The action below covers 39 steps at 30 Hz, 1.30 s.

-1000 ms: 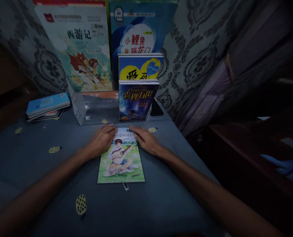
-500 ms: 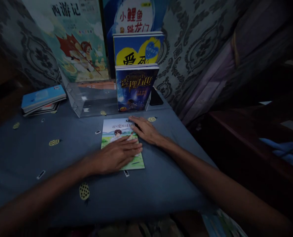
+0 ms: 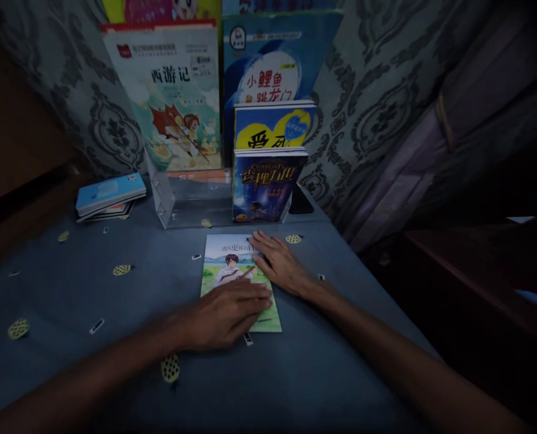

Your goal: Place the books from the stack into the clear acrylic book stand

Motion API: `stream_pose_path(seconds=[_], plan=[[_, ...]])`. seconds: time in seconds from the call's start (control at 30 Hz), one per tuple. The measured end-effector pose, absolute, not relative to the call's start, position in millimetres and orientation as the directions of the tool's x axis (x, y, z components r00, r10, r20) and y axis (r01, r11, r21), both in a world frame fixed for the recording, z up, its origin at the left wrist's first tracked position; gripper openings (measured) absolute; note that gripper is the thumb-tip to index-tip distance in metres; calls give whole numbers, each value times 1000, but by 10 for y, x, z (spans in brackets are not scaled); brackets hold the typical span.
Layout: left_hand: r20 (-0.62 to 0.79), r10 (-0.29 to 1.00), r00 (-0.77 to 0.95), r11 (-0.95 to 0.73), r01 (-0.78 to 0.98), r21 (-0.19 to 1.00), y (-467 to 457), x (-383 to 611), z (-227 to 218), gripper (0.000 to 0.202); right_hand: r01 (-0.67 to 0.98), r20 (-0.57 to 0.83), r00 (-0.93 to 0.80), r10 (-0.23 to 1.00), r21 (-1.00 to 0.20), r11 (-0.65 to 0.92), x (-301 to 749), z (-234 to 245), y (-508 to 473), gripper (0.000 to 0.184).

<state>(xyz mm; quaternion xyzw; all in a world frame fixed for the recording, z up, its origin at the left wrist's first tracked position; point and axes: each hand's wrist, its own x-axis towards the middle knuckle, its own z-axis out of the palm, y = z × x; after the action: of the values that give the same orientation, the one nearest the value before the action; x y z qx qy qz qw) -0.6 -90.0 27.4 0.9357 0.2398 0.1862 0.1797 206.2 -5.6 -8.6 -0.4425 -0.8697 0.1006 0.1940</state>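
A thin book (image 3: 214, 265) lies flat on the tablecloth, its cover showing a dark-haired figure with a guitar on green grass. Across its lower half rests my left hand (image 3: 225, 313), palm down with the fingers stretched out toward the right. My right hand (image 3: 279, 262) lies over the book's upper right edge, fingers extended and covering part of the title. Neither hand is wrapped round anything. Just behind the book stands a clear acrylic rack (image 3: 196, 208) holding several upright books, with a dark blue book (image 3: 268, 187) in front.
To the left of the rack is a small stack of books (image 3: 109, 193) with a blue one on top. A dark phone-like object (image 3: 301, 200) lies behind the rack's right end. The blue tablecloth (image 3: 132, 301) has pineapple prints. A tied curtain (image 3: 413, 157) hangs at the right.
The camera view has tilted up, so more of the rack's upper books shows. Both hands stay on the book in nearly the same places, the left slightly lower on the cover.
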Motion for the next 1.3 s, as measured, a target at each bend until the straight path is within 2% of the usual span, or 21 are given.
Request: stream_pose_path(seconds=[0.2, 0.37, 0.6, 0.73, 0.9, 1.07, 1.2, 1.3], plan=[[326, 684, 652, -728, 584, 359, -723, -229, 100, 41, 731, 176, -565, 806, -348, 588, 2083, -36, -447, 56], [280, 899, 338, -407, 879, 246, -518, -409, -110, 51, 707, 153, -595, 789, -369, 604, 2153, -3, -845, 63], [181, 949, 258, -298, 921, 252, -487, -348, -161, 56, 723, 39, -577, 816, -440, 533, 2193, 4, -930, 69], [168, 953, 252, -289, 923, 253, -483, -336, -175, 59, 708, 66, -572, 818, -464, 532, 2208, -38, -907, 70], [245, 934, 260, -313, 926, 210, -459, -360, -222, 54, 697, 80, -564, 822, -488, 526, 2214, -4, -903, 69], [249, 908, 338, -389, 900, 195, -436, -462, -132, 50, 666, 111, -546, 830, -544, 511, 2138, 163, -998, 65], [153, 878, 453, -478, 843, 247, -255, -603, -17, 52, 634, 66, -590, 804, -579, 513, 1991, 340, -1223, 64], [54, 842, 537, -531, 807, 259, -132, -640, 103, 53, 491, 71, -722, 688, -648, 582, 1856, 453, -1377, 60]])
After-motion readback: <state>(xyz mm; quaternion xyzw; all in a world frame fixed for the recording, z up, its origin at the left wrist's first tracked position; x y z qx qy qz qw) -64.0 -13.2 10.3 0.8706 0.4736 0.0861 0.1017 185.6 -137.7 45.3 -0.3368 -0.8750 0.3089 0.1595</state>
